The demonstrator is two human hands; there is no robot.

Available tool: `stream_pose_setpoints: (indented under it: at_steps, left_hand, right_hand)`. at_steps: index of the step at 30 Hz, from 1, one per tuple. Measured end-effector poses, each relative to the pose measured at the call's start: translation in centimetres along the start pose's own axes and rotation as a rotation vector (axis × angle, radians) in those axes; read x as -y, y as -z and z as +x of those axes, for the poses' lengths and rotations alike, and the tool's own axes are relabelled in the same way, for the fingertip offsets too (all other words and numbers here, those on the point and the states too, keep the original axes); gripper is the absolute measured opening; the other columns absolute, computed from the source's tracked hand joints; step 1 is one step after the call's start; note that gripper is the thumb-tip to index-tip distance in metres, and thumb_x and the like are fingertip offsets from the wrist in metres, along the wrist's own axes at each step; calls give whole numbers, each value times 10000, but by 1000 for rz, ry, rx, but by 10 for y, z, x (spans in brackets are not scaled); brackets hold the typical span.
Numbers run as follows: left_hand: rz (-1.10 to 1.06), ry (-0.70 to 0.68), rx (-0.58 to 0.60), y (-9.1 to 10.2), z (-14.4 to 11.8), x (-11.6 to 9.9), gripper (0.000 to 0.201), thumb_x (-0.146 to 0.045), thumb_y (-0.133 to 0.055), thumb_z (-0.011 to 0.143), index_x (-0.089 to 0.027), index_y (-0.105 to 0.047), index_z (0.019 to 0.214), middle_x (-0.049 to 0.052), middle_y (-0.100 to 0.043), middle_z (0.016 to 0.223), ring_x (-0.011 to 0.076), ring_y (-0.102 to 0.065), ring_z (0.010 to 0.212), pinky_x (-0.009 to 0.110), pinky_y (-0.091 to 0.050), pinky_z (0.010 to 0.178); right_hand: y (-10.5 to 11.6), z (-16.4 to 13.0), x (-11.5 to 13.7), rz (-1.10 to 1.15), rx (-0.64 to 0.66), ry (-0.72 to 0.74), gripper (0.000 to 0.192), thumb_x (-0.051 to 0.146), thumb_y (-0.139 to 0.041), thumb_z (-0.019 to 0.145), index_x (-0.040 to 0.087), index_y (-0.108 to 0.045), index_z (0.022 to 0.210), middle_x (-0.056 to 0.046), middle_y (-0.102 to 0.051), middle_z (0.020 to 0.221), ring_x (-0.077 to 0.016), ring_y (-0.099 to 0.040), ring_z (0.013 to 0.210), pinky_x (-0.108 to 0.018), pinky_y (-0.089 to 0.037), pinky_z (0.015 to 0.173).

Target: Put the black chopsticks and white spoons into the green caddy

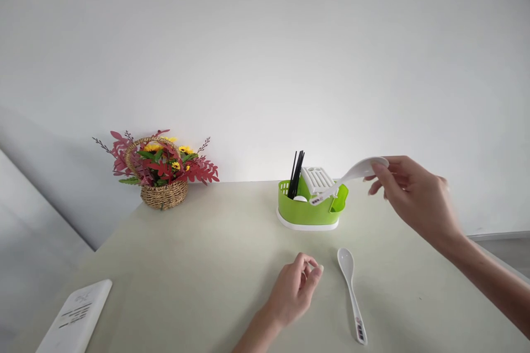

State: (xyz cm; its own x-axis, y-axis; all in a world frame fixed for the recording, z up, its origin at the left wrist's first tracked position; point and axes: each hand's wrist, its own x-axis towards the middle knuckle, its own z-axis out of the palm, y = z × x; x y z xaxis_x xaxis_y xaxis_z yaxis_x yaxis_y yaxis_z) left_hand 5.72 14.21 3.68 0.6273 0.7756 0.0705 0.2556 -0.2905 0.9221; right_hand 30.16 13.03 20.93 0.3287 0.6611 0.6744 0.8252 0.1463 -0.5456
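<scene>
A: Right hand (414, 196) raised above the tabletop (215, 242), fingers pinched on the bowl end of a white soup spoon (350, 176). The handle points down and left; its labelled tip sits at the rim of the green cutlery holder (308, 212).

B: In the holder or over it?

A: At the rim, over the right side. Cannot tell whether the tip touches the plastic. The holder already carries black chopsticks (296, 174) upright at its left and a white slotted insert (318, 179) behind the spoon handle.

B: Left hand?

A: Left hand (296, 287) rests low on the tabletop, fingers curled loosely together, gripping nothing that I can see. A second white spoon (351, 292) lies flat just to its right, bowl away from the person, labelled handle toward them. Near, not touching.

B: Step in hand?

A: As I judge it, the held spoon is being stowed handle-first. The next move calls for steering the handle tip into an open slot clear of the insert, then letting go of the bowl.

B: Anything else?

A: A wicker flower basket (161, 174) far left by the wall; a white flat device (77, 317) at the near left edge.
</scene>
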Motion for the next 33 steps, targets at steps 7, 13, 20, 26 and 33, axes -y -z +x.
stream_pose_setpoints:
  at_steps: [7,13,20,26,33]
  left_hand:
    - [21,-25,-26,0,0,1,455,-576,-412,1031,-181,-630,969,-41,-479,651,120,-420,597,243,-315,576]
    - [34,-37,-43,-2,1,4,460,-555,-439,1024,-171,-672,929,-28,-523,629,114,-438,579,234,-336,575]
    - [74,-31,-36,-4,2,11,448,-487,-427,1032,-170,-722,922,3,-609,661,105,-440,543,225,-342,547]
    - [97,-27,-25,-6,4,12,445,-481,-429,1026,-170,-732,926,13,-638,665,110,-455,531,231,-347,544]
    - [111,-35,-26,-5,3,11,450,-488,-424,1029,-181,-733,916,15,-665,681,108,-451,516,239,-366,568]
  right_hand:
    - [-35,29,12,-167,-53,250,327,500,-460,1037,248,-663,1083,-3,-794,820,-176,-753,692,-255,-454,595]
    - [-84,31,22,-420,86,434,363,404,-363,1077,199,-662,1089,-45,-800,846,-140,-653,552,-238,-259,513]
    - [-120,16,27,-483,241,527,366,355,-319,1083,205,-637,982,-43,-751,723,-153,-602,537,-279,-162,523]
    - [-137,6,17,-516,332,577,276,259,-365,1047,201,-616,947,-40,-707,662,-164,-599,525,-309,-158,527]
    - [-149,-3,18,-532,390,626,232,140,-386,994,195,-604,938,-33,-698,667,-160,-605,547,-311,-182,525]
